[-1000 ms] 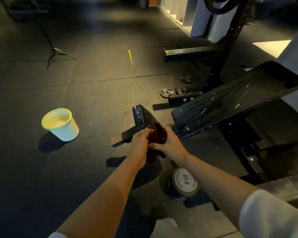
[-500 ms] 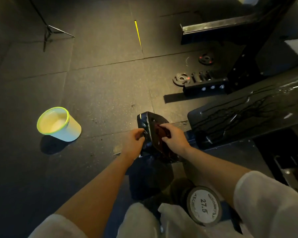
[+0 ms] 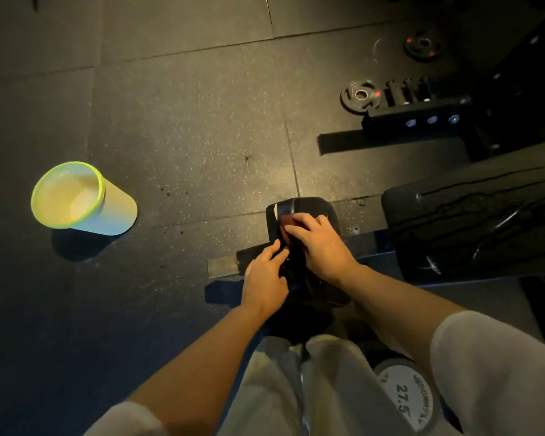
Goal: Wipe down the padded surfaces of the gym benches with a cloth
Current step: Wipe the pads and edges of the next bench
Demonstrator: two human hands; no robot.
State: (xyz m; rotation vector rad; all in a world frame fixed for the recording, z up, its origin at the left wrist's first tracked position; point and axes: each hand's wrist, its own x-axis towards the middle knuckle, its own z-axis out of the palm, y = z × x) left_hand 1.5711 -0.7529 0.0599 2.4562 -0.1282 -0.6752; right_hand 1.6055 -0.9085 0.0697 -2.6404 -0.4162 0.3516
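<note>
The bench's small black seat pad [image 3: 309, 206] stands tilted just below my head, with the long cracked back pad [image 3: 472, 209] to its right. A dark red cloth [image 3: 287, 222] lies on the seat pad, mostly hidden under my right hand [image 3: 320, 243], whose fingers curl over it and press it onto the padding. My left hand [image 3: 266, 280] sits at the seat pad's left edge, fingertips touching the pad beside the cloth. Whether the left fingers pinch the cloth is hidden in the dark.
A white bucket with a green rim [image 3: 76, 198] stands on the rubber floor at left. Small weight plates [image 3: 361, 96] and a black rack foot [image 3: 422, 121] lie at the upper right. A 27.5 dumbbell [image 3: 405, 398] rests by my knees.
My head has tipped further down and closer. My right hand has slid the cloth up the seat pad towards its top edge, and the left hand dropped lower along the pad's side.
</note>
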